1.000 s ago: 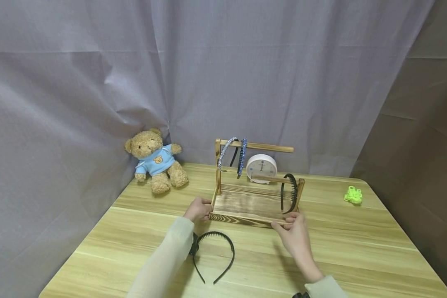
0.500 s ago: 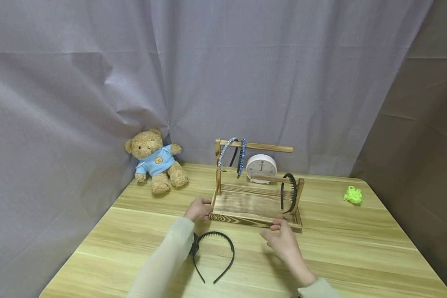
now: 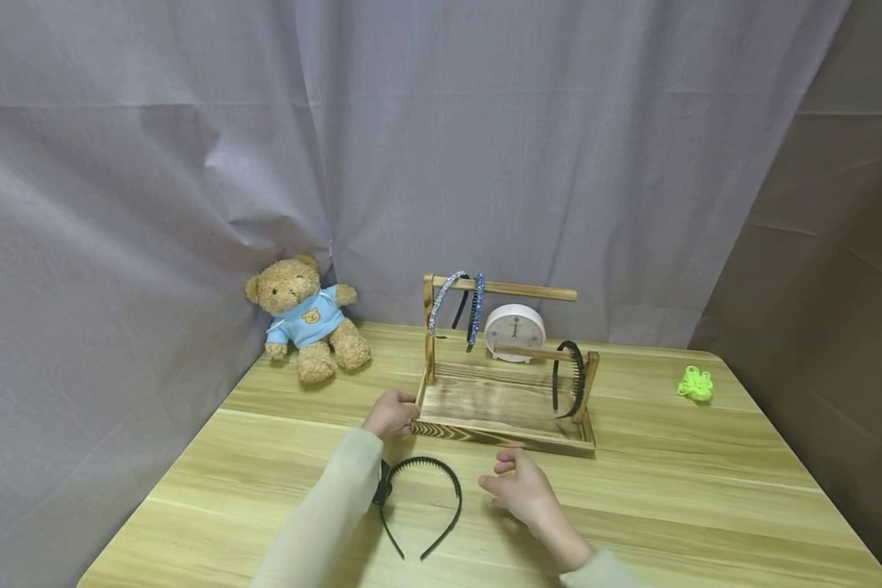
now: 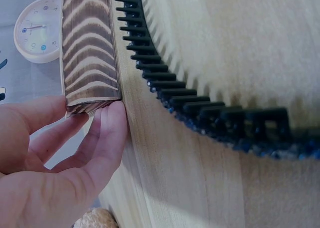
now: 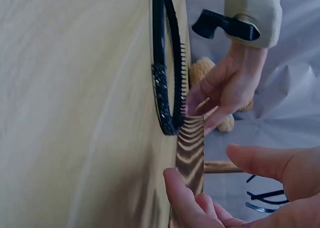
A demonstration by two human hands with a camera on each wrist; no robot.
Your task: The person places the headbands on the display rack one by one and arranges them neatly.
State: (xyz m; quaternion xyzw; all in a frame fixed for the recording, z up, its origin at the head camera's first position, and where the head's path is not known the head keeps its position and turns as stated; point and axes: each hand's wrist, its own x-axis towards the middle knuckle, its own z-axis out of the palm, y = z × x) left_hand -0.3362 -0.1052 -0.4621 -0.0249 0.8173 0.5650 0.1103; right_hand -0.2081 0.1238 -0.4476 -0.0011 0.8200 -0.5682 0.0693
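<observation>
A wooden headband stand (image 3: 485, 434) with a tray base and two bars stands in the middle of the table. My left hand (image 3: 393, 413) grips its front left corner, thumb and fingers either side of the wood in the left wrist view. My right hand (image 3: 523, 488) is off the stand, in front of it, fingers apart and holding nothing. Left of it, a black toothed headband (image 3: 459, 490) lies on the table; the left wrist view shows blue glitter along it. Silver (image 3: 441, 304) and blue (image 3: 478, 310) glittery headbands hang on the upper bar, a black headband (image 3: 579, 380) on the lower.
A white round clock (image 3: 514, 327) stands behind the stand. At the back left sits a teddy bear (image 3: 309, 318) in a blue shirt. A neon green flower-shaped item (image 3: 696, 384) lies at the right. Grey curtain (image 3: 522, 147) hangs behind the table.
My right hand has let go of the stand's front right corner and moved left and nearer, towards the black headband on the table. The left hand keeps its grip.
</observation>
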